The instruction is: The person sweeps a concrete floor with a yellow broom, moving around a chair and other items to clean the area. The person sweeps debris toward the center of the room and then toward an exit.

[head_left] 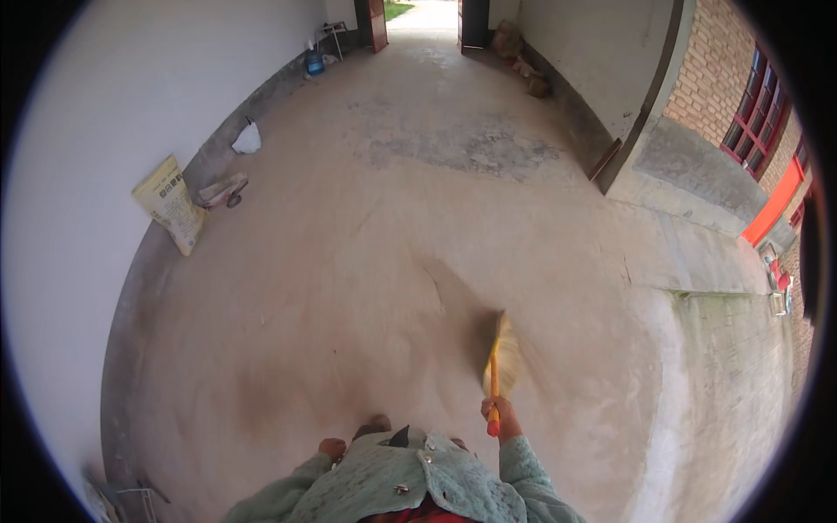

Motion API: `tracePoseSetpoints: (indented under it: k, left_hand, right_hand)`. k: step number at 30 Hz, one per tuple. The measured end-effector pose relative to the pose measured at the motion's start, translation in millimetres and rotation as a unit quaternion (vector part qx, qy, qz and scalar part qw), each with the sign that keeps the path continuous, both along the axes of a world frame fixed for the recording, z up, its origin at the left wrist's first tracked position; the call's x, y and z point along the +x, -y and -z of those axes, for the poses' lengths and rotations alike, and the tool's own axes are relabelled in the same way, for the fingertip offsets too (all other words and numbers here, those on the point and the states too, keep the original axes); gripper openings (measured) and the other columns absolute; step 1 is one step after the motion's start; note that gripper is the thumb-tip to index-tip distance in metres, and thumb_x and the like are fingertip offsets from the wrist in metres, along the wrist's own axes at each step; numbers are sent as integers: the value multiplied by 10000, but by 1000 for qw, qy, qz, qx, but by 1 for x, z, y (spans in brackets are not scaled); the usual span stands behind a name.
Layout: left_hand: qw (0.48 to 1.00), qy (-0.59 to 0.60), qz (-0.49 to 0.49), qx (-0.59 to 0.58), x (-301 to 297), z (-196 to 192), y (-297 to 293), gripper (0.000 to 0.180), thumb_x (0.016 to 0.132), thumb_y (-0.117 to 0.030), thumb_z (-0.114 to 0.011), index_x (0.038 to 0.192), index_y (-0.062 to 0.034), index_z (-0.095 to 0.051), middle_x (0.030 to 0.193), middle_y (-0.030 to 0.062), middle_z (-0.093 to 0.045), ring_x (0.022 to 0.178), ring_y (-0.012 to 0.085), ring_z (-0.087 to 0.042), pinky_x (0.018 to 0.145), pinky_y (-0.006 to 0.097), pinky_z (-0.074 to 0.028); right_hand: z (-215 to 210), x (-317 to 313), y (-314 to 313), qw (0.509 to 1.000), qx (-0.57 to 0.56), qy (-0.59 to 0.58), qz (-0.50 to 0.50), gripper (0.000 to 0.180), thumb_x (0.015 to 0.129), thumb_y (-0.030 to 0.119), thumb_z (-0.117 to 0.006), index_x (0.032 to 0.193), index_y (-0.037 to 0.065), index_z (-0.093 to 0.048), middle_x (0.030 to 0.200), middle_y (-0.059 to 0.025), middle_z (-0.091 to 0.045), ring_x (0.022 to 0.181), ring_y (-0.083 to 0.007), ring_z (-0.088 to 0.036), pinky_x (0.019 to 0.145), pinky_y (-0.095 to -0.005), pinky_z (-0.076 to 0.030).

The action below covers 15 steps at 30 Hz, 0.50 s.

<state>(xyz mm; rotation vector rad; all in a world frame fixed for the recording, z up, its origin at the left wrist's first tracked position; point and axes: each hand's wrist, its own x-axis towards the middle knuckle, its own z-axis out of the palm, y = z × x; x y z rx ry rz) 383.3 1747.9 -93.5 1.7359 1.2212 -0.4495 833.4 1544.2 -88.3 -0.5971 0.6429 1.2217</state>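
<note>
My right hand (499, 410) is closed round the orange handle of a broom (503, 353). The handle's red end sticks out below my fist, and the pale yellow broom head points away from me, slightly blurred, over the concrete floor (349, 261). A dark shadow lies just left of the broom head. Low beside my body hangs my left hand (332, 448), its fingers curled in, with nothing visible in them. Part of a shoe (378, 422) shows below my jacket.
Along the left wall stand a yellowish printed sack (174, 205), a white bag (247, 137), a blue water jug (315, 61) and a small stool (332, 37). An open doorway (424, 16) is at the far end. Bundles (508, 39) lie by the right wall; brickwork is further right.
</note>
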Motion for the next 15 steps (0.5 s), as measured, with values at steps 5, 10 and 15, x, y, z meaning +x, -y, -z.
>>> tracePoseSetpoints:
  k: [5,10,15]
  left_hand:
    - [995,84,-43,-14,-12,18,3,237,702,-180,-507,884,-77,-618,725,78,-610,593,159,-591,521,285,-486]
    - [947,19,238,214,-2,36,-2,162,687,-168,-513,784,-97,-622,716,51,-613,591,176,-591,499,311,-474]
    - [984,16,137,111,31,25,0,207,697,-193,-447,724,-83,-621,653,46,-608,592,197,-590,516,347,-468]
  right_hand:
    - [-49,23,-52,986,36,130,-99,256,727,-73,-405,883,99,-296,582,-21,-340,426,-70,-344,365,-180,-322]
    - [-109,24,-14,970,64,211,-100,365,714,-76,-432,1026,88,-337,562,3,-326,412,-58,-329,351,-172,-283]
    - [-147,-5,70,912,-162,361,-108,736,668,-93,-420,1309,108,-120,550,-43,-395,403,-103,-367,352,-222,-316]
